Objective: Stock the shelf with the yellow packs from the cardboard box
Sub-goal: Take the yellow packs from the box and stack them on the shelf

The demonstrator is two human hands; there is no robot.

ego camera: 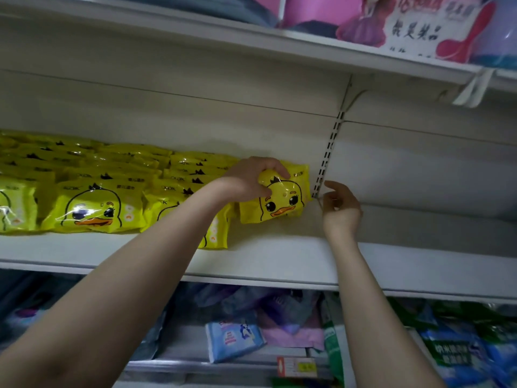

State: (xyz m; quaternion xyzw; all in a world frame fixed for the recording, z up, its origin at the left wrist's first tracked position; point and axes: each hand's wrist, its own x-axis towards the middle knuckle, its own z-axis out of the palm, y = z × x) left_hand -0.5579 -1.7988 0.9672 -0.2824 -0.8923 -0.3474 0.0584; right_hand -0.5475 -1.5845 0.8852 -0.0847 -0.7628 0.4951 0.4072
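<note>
One yellow pack (282, 203) at shelf (279, 264), right of stocked packs (92, 208) | left hand (249, 183) grips its top | right hand (340, 211) curled beside its edge, hold unclear | risk: slick pack may tip forward if released leaning.

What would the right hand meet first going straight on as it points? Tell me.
Probably the foot of the slotted upright; the right hand points there, just right of the yellow pack the left hand holds. Depth is unclear.
</note>
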